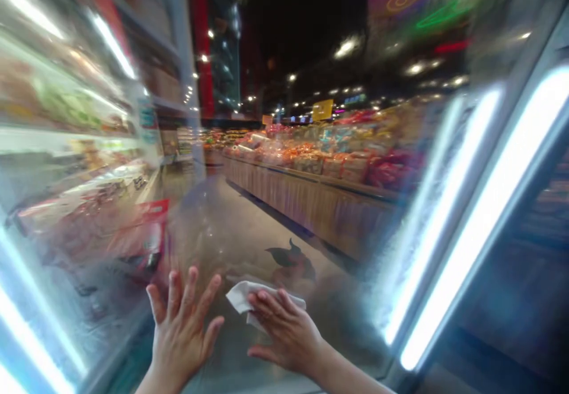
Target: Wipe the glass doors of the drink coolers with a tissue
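A glass door (249, 228) fills the view and mirrors a shop aisle. My left hand (182, 329) lies flat on the glass with fingers spread, holding nothing. My right hand (287, 332) presses a white cloth (242, 298) against the glass just to the right of it, fingers stretched over the cloth. The two hands are a short gap apart at the bottom of the door.
Bright light strips (466, 222) run along the door frame on the right. Lit shelves with packaged goods (75, 145) show at the left. The reflection shows a long produce stand (329, 175) and a floor aisle. Much of the picture is blurred.
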### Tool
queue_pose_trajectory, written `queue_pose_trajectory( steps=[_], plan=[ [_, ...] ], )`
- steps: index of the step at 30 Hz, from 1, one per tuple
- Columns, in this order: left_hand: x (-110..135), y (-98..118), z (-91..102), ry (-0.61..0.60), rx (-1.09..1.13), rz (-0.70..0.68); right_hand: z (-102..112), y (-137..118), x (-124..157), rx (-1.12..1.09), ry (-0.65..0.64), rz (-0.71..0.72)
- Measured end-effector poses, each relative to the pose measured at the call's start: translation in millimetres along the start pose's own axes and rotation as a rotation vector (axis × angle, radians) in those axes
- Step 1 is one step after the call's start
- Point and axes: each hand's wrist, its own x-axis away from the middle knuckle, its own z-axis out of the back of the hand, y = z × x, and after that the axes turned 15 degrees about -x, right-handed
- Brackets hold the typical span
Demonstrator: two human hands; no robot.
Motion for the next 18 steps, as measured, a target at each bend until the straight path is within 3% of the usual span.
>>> queue_pose_trajectory(
  steps=[2, 5, 7, 11, 13, 15, 18],
  plan=[
    [1, 12, -4.6, -0.003, 0.014, -0.001, 7, 14, 0, 0.008, 0.052, -0.079],
    [-13, 24, -4.9, -0.022, 0.050, 0.034, 30, 50, -29, -0.006, 0.138, -0.285],
    [-23, 33, -3.1, -0.042, 0.085, 0.049, 33, 56, -28, -0.031, 0.134, -0.367],
    [-28, 51, -2.8, -0.044, 0.111, 0.024, 3, 20, 41, 0.009, 0.192, -0.339],
    [-29, 62, -4.8, -0.035, 0.115, -0.022, -5, 14, 66, 0.061, 0.231, -0.356],
    [-35, 74, -6.8, -0.025, 0.106, -0.077, 6, 32, 63, 0.085, 0.270, -0.432],
    [-53, 94, -8.3, -0.005, 0.092, -0.138, 44, 80, 28, 0.061, 0.340, -0.604]
  ],
)
